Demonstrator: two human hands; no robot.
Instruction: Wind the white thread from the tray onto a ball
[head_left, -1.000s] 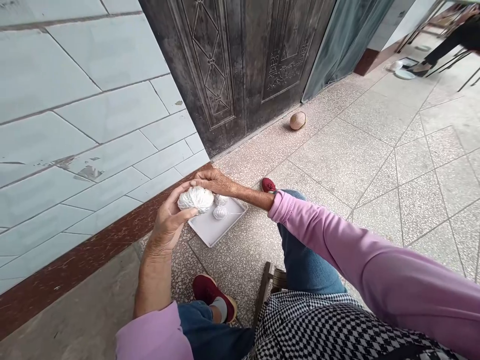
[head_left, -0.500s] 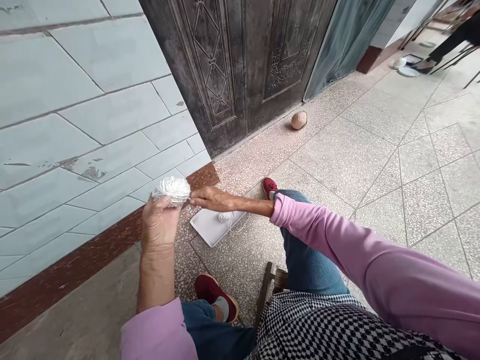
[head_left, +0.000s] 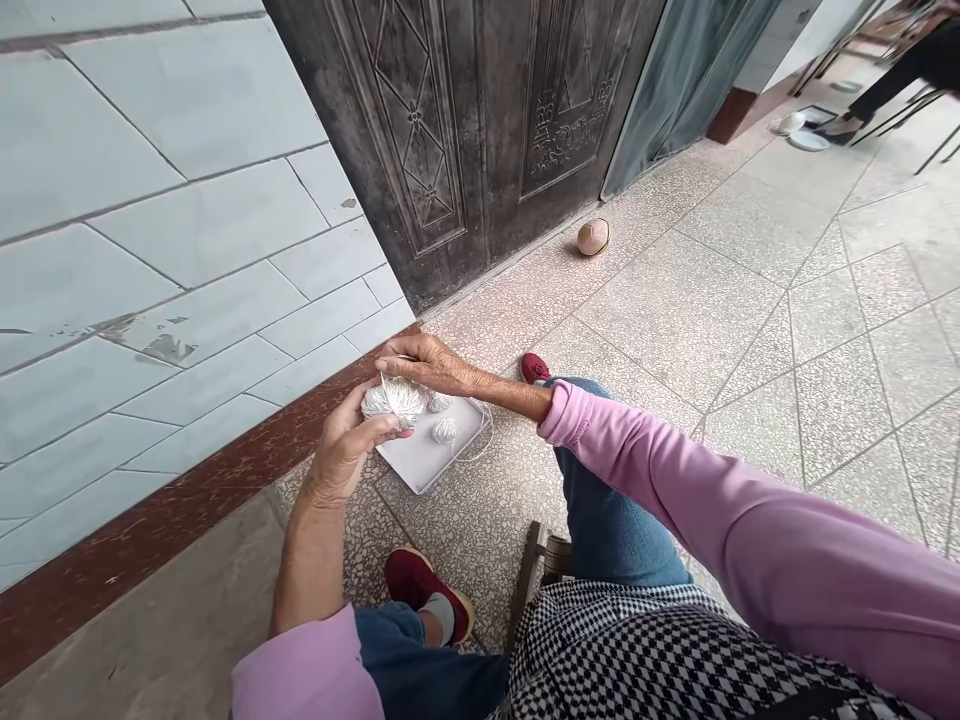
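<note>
My left hand is wrapped round a fluffy ball of white yarn, thumb across the near side and fingers behind. Just above the ball, my right hand pinches a yarn strand between thumb and fingers. Below both hands a white tray lies on the floor. On it rests a small ball of white yarn, and another small white ball shows partly behind the larger one. Loose yarn loops over the tray's right edge.
A tiled wall rises at the left, beside a dark carved door. A round tan ball-like object lies near the doorway. My red shoes flank the tray. At far right, a seated person's leg shows near white dishes.
The yarn ball and my left hand have shifted right and slightly down, over the tray. My right hand has gone from the ball's right side to above it. The view has shifted slightly.
</note>
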